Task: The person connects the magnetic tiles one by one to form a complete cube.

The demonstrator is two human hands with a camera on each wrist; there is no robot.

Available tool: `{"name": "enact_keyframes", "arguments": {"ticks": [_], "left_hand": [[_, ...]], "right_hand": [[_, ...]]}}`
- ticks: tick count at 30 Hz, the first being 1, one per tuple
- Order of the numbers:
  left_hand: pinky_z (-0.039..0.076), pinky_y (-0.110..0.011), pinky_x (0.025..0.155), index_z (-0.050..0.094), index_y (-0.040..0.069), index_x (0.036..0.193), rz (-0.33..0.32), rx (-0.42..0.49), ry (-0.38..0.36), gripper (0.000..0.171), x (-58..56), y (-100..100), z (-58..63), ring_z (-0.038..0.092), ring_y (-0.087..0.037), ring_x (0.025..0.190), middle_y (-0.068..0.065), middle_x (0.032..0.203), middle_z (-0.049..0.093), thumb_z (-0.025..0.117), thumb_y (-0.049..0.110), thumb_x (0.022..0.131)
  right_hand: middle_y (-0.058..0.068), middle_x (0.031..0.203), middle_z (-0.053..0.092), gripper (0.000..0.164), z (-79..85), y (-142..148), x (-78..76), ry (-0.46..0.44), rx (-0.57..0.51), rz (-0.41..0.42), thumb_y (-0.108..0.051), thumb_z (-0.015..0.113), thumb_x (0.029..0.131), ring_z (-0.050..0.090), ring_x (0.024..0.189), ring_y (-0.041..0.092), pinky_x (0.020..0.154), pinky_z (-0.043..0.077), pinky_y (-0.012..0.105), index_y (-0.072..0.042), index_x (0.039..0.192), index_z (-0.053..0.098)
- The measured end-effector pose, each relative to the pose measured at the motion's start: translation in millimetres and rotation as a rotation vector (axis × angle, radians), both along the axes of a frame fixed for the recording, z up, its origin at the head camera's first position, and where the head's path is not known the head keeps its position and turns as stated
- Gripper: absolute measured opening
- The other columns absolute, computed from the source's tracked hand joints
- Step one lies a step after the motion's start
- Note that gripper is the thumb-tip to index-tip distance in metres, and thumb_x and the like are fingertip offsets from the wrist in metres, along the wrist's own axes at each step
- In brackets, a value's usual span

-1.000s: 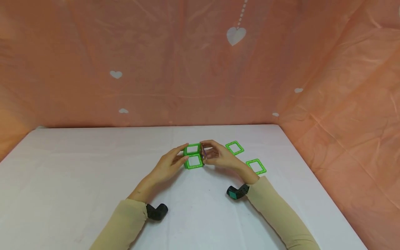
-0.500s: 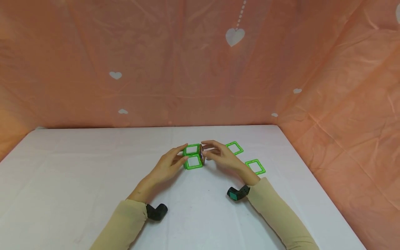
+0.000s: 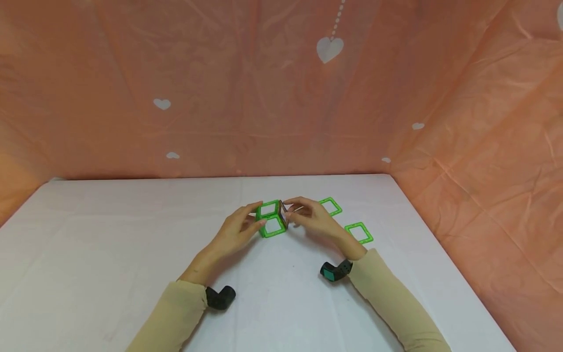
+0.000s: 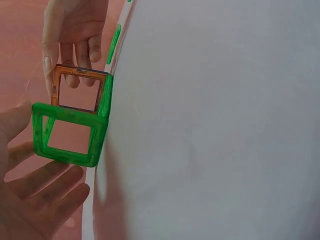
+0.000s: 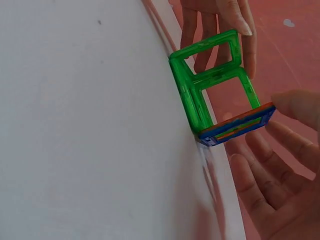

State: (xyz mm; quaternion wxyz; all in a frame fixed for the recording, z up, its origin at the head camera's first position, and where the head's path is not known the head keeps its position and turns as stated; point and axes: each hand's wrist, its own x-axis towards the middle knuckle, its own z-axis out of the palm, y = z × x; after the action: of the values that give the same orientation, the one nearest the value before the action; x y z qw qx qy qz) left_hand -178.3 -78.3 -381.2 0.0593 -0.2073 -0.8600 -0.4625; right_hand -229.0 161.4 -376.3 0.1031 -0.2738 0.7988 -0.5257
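A box-like form of square magnetic tiles (image 3: pixel 274 232), mostly green, sits between the two hands at the middle of the table. An orange-and-blue tile (image 5: pixel 239 125) makes its right side. My left hand (image 3: pixel 235 230) holds the form's left side, thumb in front and fingers behind, as the left wrist view shows beside its green tile (image 4: pixel 70 157). My right hand (image 3: pixel 314 220) holds the orange-and-blue tile lightly, its thumb (image 5: pixel 297 107) against a corner and the index finger at the edge. The other right fingers stand apart, loosely bent.
Two loose green tiles lie right of the form: one tile (image 3: pixel 337 212) partly behind the right hand, the other tile (image 3: pixel 368 238) beside the right wrist. A white cloth (image 3: pixel 110 244) covers the table. Orange curtains (image 3: pixel 242 88) hang behind it and to the right.
The right thumb has shifted up from the lower front of the orange-and-blue tile. The form has turned slightly, its right side now swung back. The left hand has hardly moved.
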Motion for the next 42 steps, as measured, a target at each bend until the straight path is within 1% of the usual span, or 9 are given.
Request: {"name": "enact_keyframes", "arguments": {"ticks": [2, 6, 12, 19, 22, 28, 32, 37, 42], "left_hand": [[0.049, -0.047, 0.094, 0.043, -0.004, 0.139, 0.008, -0.008, 0.01, 0.052, -0.5, 0.1, 0.0, 0.064, -0.036, 0.105, -0.026, 0.122, 0.058, 0.062, 0.013, 0.093], [0.049, -0.046, 0.094, 0.045, -0.005, 0.137, 0.025, -0.029, 0.024, 0.052, -1.0, 0.4, -0.4, 0.063, -0.035, 0.106, -0.024, 0.118, 0.059, 0.064, 0.014, 0.092], [0.05, -0.046, 0.093, 0.049, -0.006, 0.133, 0.022, -0.025, 0.031, 0.051, -0.4, -0.3, -0.5, 0.063, -0.035, 0.105, -0.023, 0.115, 0.061, 0.067, 0.014, 0.09], [0.047, -0.043, 0.099, 0.051, -0.002, 0.132, 0.029, 0.006, -0.031, 0.049, 0.3, -0.6, 1.5, 0.058, -0.036, 0.117, -0.023, 0.125, 0.06, 0.068, 0.018, 0.09], [0.046, -0.043, 0.099, 0.05, -0.002, 0.13, 0.026, 0.023, -0.037, 0.045, 1.6, -1.0, 1.5, 0.058, -0.036, 0.117, -0.025, 0.123, 0.061, 0.066, 0.016, 0.092], [0.049, -0.046, 0.095, 0.044, -0.005, 0.127, -0.004, 0.069, -0.047, 0.036, 3.2, 0.0, 0.1, 0.063, -0.038, 0.109, -0.028, 0.117, 0.062, 0.057, 0.006, 0.095], [0.049, -0.047, 0.094, 0.044, -0.005, 0.128, 0.005, 0.058, -0.052, 0.037, 3.6, 0.2, 0.1, 0.063, -0.037, 0.108, -0.027, 0.115, 0.063, 0.057, 0.007, 0.096], [0.051, -0.044, 0.093, 0.044, -0.006, 0.129, 0.015, 0.066, -0.074, 0.038, 3.3, 0.4, 0.2, 0.064, -0.036, 0.106, -0.026, 0.113, 0.064, 0.057, 0.008, 0.096], [0.051, -0.043, 0.092, 0.045, -0.005, 0.131, 0.02, 0.059, -0.073, 0.039, 2.6, 1.1, -0.2, 0.064, -0.035, 0.105, -0.024, 0.111, 0.065, 0.057, 0.01, 0.096]], "right_hand": [[0.022, 0.106, 0.064, 0.035, 0.9, 0.4, -0.6, 0.021, -0.007, -0.004, -0.011, 0.06, 0.094, 0.066, 0.09, 0.031, 0.074, 0.056, 0.04, 0.0, 0.127, 0.057], [0.023, 0.1, 0.066, 0.031, 2.2, 0.8, -1.2, 0.029, -0.024, -0.009, -0.01, 0.06, 0.094, 0.064, 0.085, 0.034, 0.069, 0.056, 0.039, 0.001, 0.123, 0.06], [0.022, 0.092, 0.069, 0.029, 1.3, 0.8, -1.5, 0.032, -0.031, -0.013, -0.009, 0.06, 0.094, 0.064, 0.076, 0.035, 0.062, 0.055, 0.035, 0.001, 0.121, 0.062], [0.02, 0.09, 0.069, 0.028, -1.1, 1.7, -4.4, 0.006, -0.025, -0.024, -0.011, 0.06, 0.095, 0.064, 0.072, 0.029, 0.062, 0.055, 0.032, -0.003, 0.121, 0.063], [0.019, 0.09, 0.07, 0.027, -1.2, 0.4, -4.9, -0.018, -0.039, -0.045, -0.013, 0.061, 0.095, 0.065, 0.075, 0.026, 0.063, 0.054, 0.03, -0.003, 0.12, 0.064], [0.026, 0.098, 0.069, 0.03, -0.6, -2.3, -3.1, -0.055, -0.075, -0.074, -0.012, 0.058, 0.096, 0.066, 0.079, 0.022, 0.068, 0.055, 0.03, 0.002, 0.122, 0.062], [0.028, 0.104, 0.067, 0.03, -1.6, -4.3, -3.2, -0.062, -0.086, -0.084, -0.012, 0.057, 0.097, 0.067, 0.081, 0.022, 0.07, 0.056, 0.03, 0.003, 0.123, 0.062], [0.032, 0.106, 0.065, 0.03, -3.1, -5.2, -4.0, -0.062, -0.126, -0.058, -0.007, 0.055, 0.097, 0.069, 0.081, 0.022, 0.072, 0.057, 0.032, 0.007, 0.123, 0.06], [0.031, 0.106, 0.065, 0.029, -3.3, -4.9, -3.7, -0.049, -0.114, -0.054, -0.007, 0.055, 0.097, 0.069, 0.085, 0.024, 0.073, 0.058, 0.033, 0.006, 0.122, 0.06]]}}
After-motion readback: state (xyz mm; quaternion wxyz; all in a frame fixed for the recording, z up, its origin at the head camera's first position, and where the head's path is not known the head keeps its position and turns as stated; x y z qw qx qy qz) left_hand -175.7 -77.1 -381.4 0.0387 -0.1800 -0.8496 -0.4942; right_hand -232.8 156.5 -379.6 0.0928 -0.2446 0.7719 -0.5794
